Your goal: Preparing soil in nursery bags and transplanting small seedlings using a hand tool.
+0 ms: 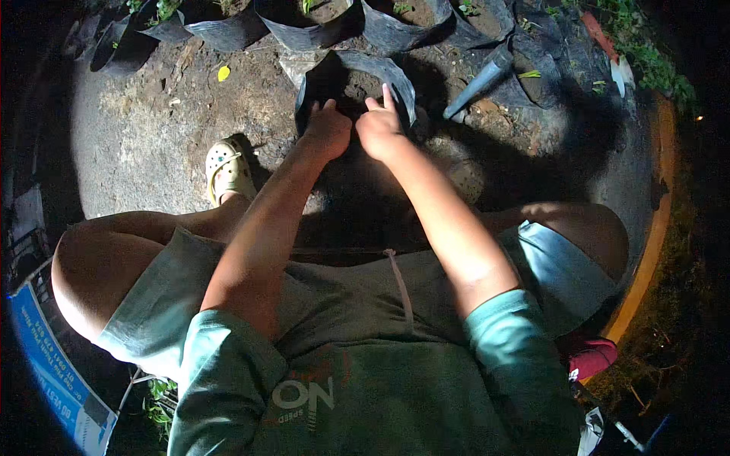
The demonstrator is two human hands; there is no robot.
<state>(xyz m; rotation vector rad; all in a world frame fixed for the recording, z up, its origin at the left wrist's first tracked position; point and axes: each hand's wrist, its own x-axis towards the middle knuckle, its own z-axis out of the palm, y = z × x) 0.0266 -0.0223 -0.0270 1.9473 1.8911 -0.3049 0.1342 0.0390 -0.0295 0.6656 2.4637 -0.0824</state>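
Note:
A black plastic grow bag [393,74] stands in front of me with dark soil [363,85] inside. Both hands are at its near side, close together. My left hand [328,131] is closed at the near left rim, knuckles up and fingertips bent into the bag. Close beside it, my right hand [379,131] is closed at the near right rim, with one finger stretched forward over the soil. Shadow and the hands themselves hide the near rim and my thumbs.
Several more black grow bags [308,34] with soil and small seedlings line the far side. A grey-blue tube-like object [479,82] leans to the right. A red-handled tool [601,36] lies at far right. My pale clog [230,171] rests on the dirty ground at left.

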